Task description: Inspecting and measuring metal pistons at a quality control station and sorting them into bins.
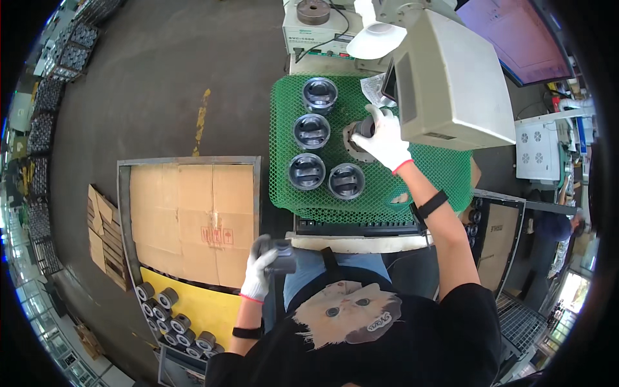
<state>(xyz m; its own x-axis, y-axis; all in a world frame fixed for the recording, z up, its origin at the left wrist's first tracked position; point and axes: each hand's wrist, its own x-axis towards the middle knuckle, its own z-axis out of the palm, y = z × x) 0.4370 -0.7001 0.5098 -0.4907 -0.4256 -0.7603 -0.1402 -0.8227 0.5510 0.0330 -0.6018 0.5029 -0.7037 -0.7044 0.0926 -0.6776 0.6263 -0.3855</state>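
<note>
Holding a dark grey piston point(282, 258)

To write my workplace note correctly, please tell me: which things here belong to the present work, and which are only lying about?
Likely in the work:
dark piece in left grip
dark part in right grip
four pistons on green mat

Probably just lying about:
metal disc atop the box
slatted wood on the floor

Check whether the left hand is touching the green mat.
Apart. The head view shows the gloved left hand below the lower-left corner of the green mat, with a plain dark gap between them.
</note>
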